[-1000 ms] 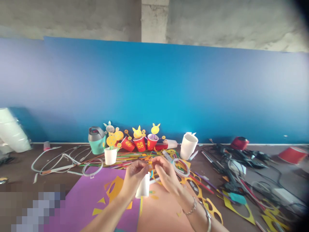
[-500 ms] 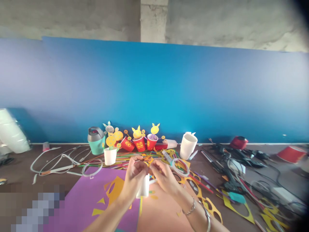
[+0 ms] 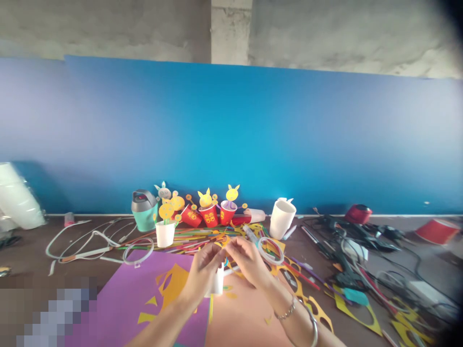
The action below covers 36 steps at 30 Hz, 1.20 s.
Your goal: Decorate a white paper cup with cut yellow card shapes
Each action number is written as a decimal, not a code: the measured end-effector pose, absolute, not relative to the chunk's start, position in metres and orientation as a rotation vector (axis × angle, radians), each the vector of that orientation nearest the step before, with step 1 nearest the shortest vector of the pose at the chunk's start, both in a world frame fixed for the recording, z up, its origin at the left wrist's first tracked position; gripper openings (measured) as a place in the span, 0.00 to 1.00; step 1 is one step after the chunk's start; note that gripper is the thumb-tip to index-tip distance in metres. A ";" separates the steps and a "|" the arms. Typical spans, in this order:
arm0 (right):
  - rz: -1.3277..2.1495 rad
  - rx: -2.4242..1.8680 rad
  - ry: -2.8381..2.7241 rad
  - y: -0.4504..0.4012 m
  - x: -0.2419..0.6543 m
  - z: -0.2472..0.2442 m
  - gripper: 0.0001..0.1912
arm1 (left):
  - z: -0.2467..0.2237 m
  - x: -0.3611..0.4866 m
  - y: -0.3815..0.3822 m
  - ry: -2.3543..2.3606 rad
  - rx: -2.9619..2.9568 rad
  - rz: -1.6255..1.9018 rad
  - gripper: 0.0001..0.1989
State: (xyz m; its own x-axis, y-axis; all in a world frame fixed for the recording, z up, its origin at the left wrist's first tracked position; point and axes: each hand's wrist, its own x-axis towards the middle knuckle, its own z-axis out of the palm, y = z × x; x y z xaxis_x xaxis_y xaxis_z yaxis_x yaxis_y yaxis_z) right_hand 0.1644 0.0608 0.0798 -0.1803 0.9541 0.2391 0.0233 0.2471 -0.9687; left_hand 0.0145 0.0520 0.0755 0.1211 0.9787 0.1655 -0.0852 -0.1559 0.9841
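Note:
My left hand (image 3: 205,268) and my right hand (image 3: 247,256) meet fingertip to fingertip in front of me. Both are pinched closed; whatever lies between the fingertips is too small and covered to name. Just below them stands a white paper cup (image 3: 218,282), its upper part partly hidden by my left hand. A bit of blue shows beside the cup's top. Under my hands lie a purple sheet (image 3: 119,294) on the left and an orange-pink sheet (image 3: 242,313) on the right, with orange paper scraps (image 3: 177,284) on the purple one.
Behind are red cups with paper animal faces (image 3: 208,217), a white cup with paper faces (image 3: 165,234), stacked white cups (image 3: 282,219) and many coloured sticks (image 3: 141,239). Tape rolls (image 3: 271,250) flank my hands. Cables and a glue gun (image 3: 349,274) crowd the right.
My left hand has turned slightly, its fingers curling in lower and closer together. The right hand's fingers have shifted a little; the cup stays in place.

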 end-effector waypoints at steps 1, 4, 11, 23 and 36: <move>1.126 -0.981 -1.490 0.061 0.165 0.081 0.20 | 0.076 0.015 0.052 0.979 1.331 1.273 0.21; 1.127 -0.995 -1.484 0.061 0.166 0.083 0.22 | 0.077 0.015 0.051 0.965 1.310 1.271 0.20; 1.015 -1.086 -1.488 0.062 0.167 0.081 0.20 | 0.074 0.016 0.051 0.975 1.267 1.289 0.19; 0.219 -0.979 -1.826 0.051 0.166 0.080 0.08 | 0.061 0.013 0.055 1.060 1.492 1.386 0.07; 0.569 -1.044 -1.784 0.058 0.169 0.086 0.11 | 0.063 0.012 0.052 1.099 1.666 1.391 0.06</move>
